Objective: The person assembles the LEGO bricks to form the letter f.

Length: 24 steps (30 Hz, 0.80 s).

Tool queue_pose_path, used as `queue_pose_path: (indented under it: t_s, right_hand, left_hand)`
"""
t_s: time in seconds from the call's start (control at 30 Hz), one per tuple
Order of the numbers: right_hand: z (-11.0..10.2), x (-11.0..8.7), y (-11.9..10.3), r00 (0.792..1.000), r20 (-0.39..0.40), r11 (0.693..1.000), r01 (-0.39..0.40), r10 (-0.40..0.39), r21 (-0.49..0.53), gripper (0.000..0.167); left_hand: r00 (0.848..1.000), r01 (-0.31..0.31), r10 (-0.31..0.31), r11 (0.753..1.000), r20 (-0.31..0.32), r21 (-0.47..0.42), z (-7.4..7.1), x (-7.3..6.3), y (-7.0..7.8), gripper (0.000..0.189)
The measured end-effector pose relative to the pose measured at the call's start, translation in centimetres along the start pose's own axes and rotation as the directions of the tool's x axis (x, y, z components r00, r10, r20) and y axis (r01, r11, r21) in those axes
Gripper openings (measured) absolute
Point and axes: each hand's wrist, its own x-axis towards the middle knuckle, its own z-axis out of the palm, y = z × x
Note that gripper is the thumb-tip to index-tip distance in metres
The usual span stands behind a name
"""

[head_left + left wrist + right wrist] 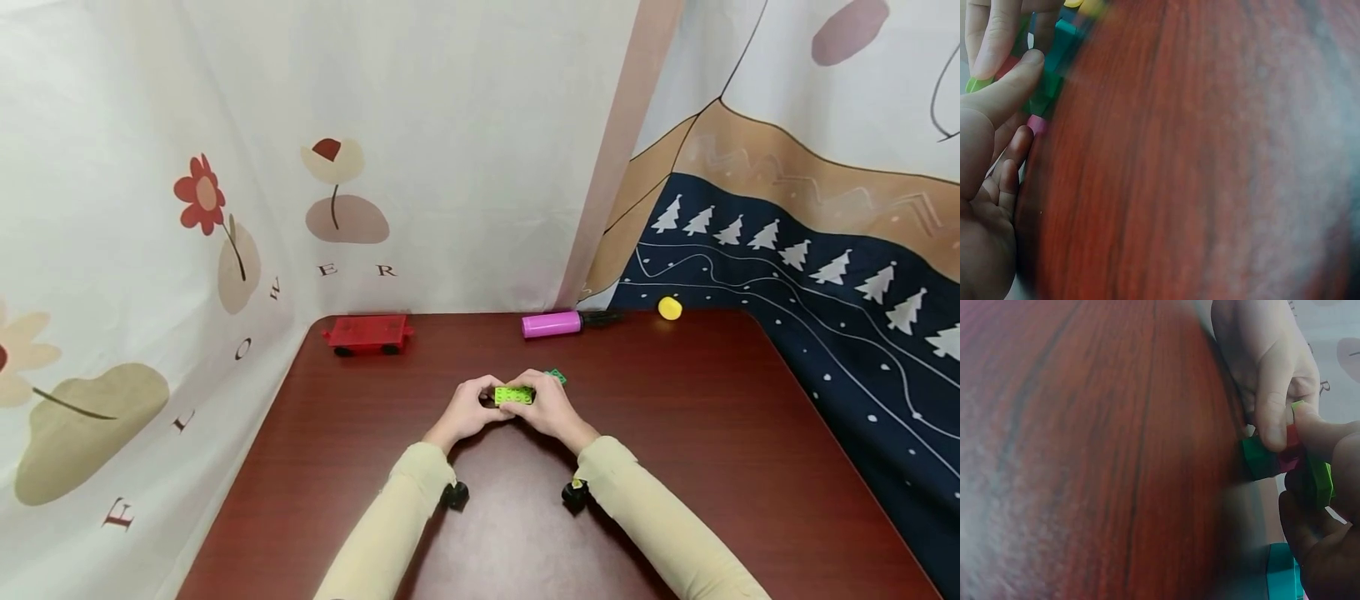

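At mid-table both hands meet around a small stack of studded toy bricks. A lime green brick (pixel 513 395) is uppermost in the head view, between my left hand (pixel 471 408) and my right hand (pixel 551 407). Beneath it, the right wrist view shows a red brick (pixel 1291 439) and a dark green brick (pixel 1257 459). My left thumb (pixel 1272 419) presses the red and dark green part; the right thumb and fingers pinch the lime one. Fingers hide much of the stack. Just beyond the right hand lies a green-teal brick (pixel 557 377).
A red toy wagon (pixel 367 333) with black wheels stands at the back left of the brown table (pixel 360 500). Along the back edge lie a purple hand pump (pixel 552 324) with a black end and a yellow object (pixel 670 308). Printed curtains hang behind.
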Motion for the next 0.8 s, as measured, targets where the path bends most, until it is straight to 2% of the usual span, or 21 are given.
queue_pose_path:
  t_s: [0.3, 0.53, 0.7, 0.8]
  right_hand:
    - [0.0, -0.1, -0.1, 1.000, 0.015, 1.000, 0.010, -0.010, -0.024, 0.029]
    - [-0.4, -0.6, -0.1, 0.994, 0.102, 0.998, -0.024, 0.030, -0.058, 0.032]
    - [-0.9, -0.9, 0.0, 0.989, 0.145, 0.998, 0.006, 0.004, -0.068, 0.033]
    - [-1.1, -1.0, 0.1, 0.988, 0.152, 0.997, 0.024, -0.014, -0.067, 0.035]
  left_hand:
    - [1.000, -0.003, 0.003, 1.000, -0.006, -0.005, 0.0, -0.1, 0.1, 0.031]
    - [1.000, -0.016, 0.015, 1.000, 0.016, 0.015, 0.2, -0.3, -0.1, 0.032]
    - [1.000, -0.018, 0.018, 1.000, 0.019, 0.017, 0.2, -0.2, 0.0, 0.034]
    - [1.000, 0.000, 0.000, 1.000, 0.026, 0.021, 0.1, -0.1, 0.1, 0.034]
